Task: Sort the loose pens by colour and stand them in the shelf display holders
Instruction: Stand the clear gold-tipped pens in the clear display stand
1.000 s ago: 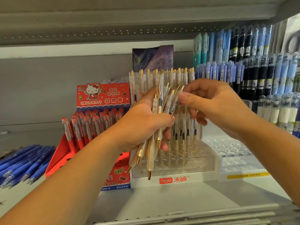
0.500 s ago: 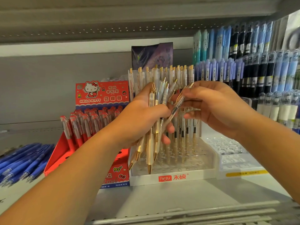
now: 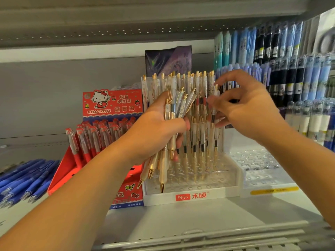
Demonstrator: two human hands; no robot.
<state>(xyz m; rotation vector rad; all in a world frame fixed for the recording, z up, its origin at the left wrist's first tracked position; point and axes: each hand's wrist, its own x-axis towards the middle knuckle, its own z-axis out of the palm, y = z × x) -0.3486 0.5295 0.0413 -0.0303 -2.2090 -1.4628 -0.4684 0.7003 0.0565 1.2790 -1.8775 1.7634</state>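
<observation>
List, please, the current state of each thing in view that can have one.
left hand: grips a bunch of pens.
bunch of pens: held tips down, before the white holder.
right hand: pinches a single pen.
single pen: upright over the holder's right side; seating unclear.
white holder: partly filled; front holes bare.
Hello Kitty box: open, red pens standing inside.
blue pens: lying loose on the shelf.

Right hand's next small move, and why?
Probably lower the single pen that the right hand pinches straight down into a hole at the clear holder's right side: it hangs upright there, and the left hand grips more gold pens waiting.
</observation>
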